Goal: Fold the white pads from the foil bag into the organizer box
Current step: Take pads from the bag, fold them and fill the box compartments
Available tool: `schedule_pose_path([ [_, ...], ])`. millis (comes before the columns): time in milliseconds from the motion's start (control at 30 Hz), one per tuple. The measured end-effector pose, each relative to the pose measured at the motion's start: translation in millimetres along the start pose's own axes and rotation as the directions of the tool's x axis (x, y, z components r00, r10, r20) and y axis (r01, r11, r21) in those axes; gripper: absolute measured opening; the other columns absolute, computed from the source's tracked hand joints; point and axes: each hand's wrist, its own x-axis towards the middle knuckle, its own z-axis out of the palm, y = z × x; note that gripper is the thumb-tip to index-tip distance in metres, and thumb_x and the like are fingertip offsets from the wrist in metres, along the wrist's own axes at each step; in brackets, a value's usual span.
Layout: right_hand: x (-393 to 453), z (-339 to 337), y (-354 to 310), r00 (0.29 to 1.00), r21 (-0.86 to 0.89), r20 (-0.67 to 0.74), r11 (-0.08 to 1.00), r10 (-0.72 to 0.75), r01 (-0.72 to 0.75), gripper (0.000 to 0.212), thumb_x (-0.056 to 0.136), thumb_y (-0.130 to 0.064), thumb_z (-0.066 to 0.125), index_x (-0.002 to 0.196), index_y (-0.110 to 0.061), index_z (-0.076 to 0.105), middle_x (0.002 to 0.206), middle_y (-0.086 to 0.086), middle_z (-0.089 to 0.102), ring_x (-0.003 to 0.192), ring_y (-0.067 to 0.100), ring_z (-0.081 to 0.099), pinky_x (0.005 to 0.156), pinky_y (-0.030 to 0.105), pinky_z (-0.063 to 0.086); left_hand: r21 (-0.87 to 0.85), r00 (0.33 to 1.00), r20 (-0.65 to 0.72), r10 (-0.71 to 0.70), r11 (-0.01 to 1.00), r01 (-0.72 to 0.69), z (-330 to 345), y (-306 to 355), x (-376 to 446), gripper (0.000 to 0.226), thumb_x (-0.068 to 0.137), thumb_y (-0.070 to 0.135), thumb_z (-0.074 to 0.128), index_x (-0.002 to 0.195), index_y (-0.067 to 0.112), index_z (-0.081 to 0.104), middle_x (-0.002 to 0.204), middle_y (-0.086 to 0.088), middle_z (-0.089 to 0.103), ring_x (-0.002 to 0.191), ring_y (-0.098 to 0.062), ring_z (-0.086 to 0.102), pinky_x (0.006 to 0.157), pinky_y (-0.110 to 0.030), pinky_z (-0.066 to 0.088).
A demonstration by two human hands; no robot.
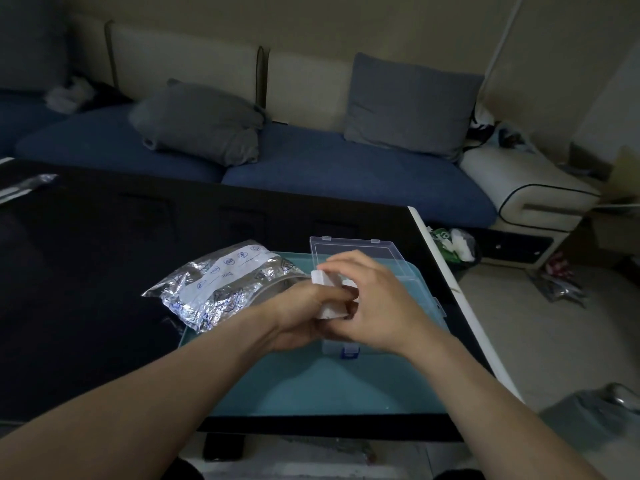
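Behind a dark table (104,271), a blue sofa (311,168) with cream backrests carries two grey cushions (199,123). On the table's near right part lies a teal mat (311,382), and on the mat stands the clear plastic organizer box (426,292), its transparent lid (356,252) raised at the far side and a blue latch (349,353) showing on its near edge. Just left of the box, the crumpled foil bag (221,289) rests half on the mat and half on the bare table, with a white printed label across its upper face and its mouth turned toward the hands.

Both bare forearms reach in from the bottom corners and meet above the box's left part. The left hand (298,317) comes in from the bag's side, fingers curled round a white pad (332,308) from below; how tightly they close is hidden by the other hand. The right hand (374,299) lies over it, back to the camera, its fingers (343,263) bent down and closed narrowly on the pad's upper edge, where a small folded white corner juts out to the left. The pad is held between the two hands, above the box rather than in a compartment; whether it touches the box cannot be told.

Beyond the table's white right edge, small litter lies on the pale floor (519,323), and a grey bin (595,420) stands at lower right.
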Motion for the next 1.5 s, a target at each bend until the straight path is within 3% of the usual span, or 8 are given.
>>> schedule_pose_path([
  [167,-5.7,-10.8,4.8,0.954,0.160,0.212,0.956,0.211,-0.247,0.092,0.064,-0.030,0.094,0.143,-0.032,0.046,0.127,-0.011,0.056,0.112,0.003,0.058,0.095,0.021,0.050,0.101,0.997,-0.080,0.003,0.995,0.005,-3.7,-3.7,3.1,0.024,0.090,0.005,0.065,0.114,0.003,0.064,0.102,-0.019,0.071,0.082,-0.023,0.069,0.075,-0.036,0.057],
  [300,-10.6,-21.3,17.0,0.887,0.641,0.337,0.612,0.317,-0.462,0.050,0.077,0.000,0.076,0.123,-0.015,0.063,0.113,0.007,0.068,0.097,0.012,0.068,0.084,0.028,0.057,0.336,0.994,0.027,-0.103,0.938,0.088,-5.6,-2.1,-5.7,0.032,0.094,0.020,0.063,0.120,0.001,0.060,0.096,-0.019,0.071,0.074,-0.025,0.072,0.058,-0.026,0.057],
  [433,-16.7,-15.5,27.0,0.885,0.643,0.310,0.608,0.348,-0.465,0.013,0.088,-0.001,0.071,0.099,-0.009,0.072,0.086,0.007,0.073,0.080,0.019,0.069,0.075,0.033,0.060,0.318,0.981,0.121,-0.149,0.942,0.104,-4.4,-1.7,-6.6,0.029,0.091,0.020,0.064,0.115,0.003,0.060,0.100,-0.021,0.071,0.083,-0.027,0.073,0.063,-0.025,0.058],
  [733,-20.4,-25.1,40.5,0.883,0.578,0.036,0.711,0.468,-0.401,0.015,0.087,-0.012,0.077,0.101,-0.014,0.072,0.086,0.006,0.076,0.074,0.020,0.072,0.059,0.028,0.056,0.080,0.999,0.015,-0.032,0.996,0.031,-6.8,2.4,6.1,0.034,0.106,0.019,0.037,0.117,-0.006,0.056,0.104,-0.023,0.071,0.094,-0.038,0.070,0.080,-0.041,0.061],
  [1067,-16.0,-16.9,38.1,0.777,0.744,0.149,0.449,0.611,-0.495,0.015,0.092,-0.014,0.071,0.105,-0.008,0.069,0.101,0.009,0.074,0.089,0.021,0.073,0.071,0.031,0.059,0.514,0.930,-0.209,0.302,0.843,-0.158,3.4,-7.8,16.6,0.023,0.100,0.014,0.052,0.092,0.004,0.071,0.078,-0.007,0.071,0.067,-0.013,0.065,0.063,-0.026,0.056],
  [1133,-14.1,-24.5,47.0,0.729,0.831,0.035,0.385,0.684,-0.401,0.012,0.095,-0.013,0.067,0.106,-0.010,0.068,0.103,0.010,0.073,0.090,0.022,0.072,0.073,0.034,0.060,0.663,0.880,-0.226,0.417,0.728,-0.175,1.7,-6.3,19.7,0.020,0.099,0.017,0.054,0.094,0.009,0.072,0.080,0.002,0.072,0.070,-0.008,0.064,0.066,-0.020,0.052],
  [1267,-11.1,-25.1,77.2,0.640,0.661,-0.288,0.632,0.712,-0.405,0.010,0.093,-0.017,0.071,0.102,-0.021,0.070,0.098,0.001,0.074,0.093,0.023,0.071,0.078,0.042,0.061,0.937,0.809,0.008,0.588,0.278,-0.212,-1.6,-9.6,27.9,0.020,0.095,0.013,0.053,0.103,0.018,0.072,0.097,0.011,0.068,0.090,-0.004,0.057,0.083,-0.016,0.040],
  [1500,2.5,-2.5,98.1,0.657,0.296,-0.148,0.667,0.740,-0.684,0.037,0.081,-0.026,0.083,0.107,-0.022,0.058,0.108,0.007,0.068,0.092,0.020,0.067,0.064,0.022,0.045,0.955,0.899,0.263,0.350,-0.224,-0.192,-11.3,-32.5,53.6,0.042,0.097,0.025,0.047,0.137,0.012,0.049,0.138,-0.006,0.050,0.139,-0.025,0.032,0.116,-0.034,0.020],
])
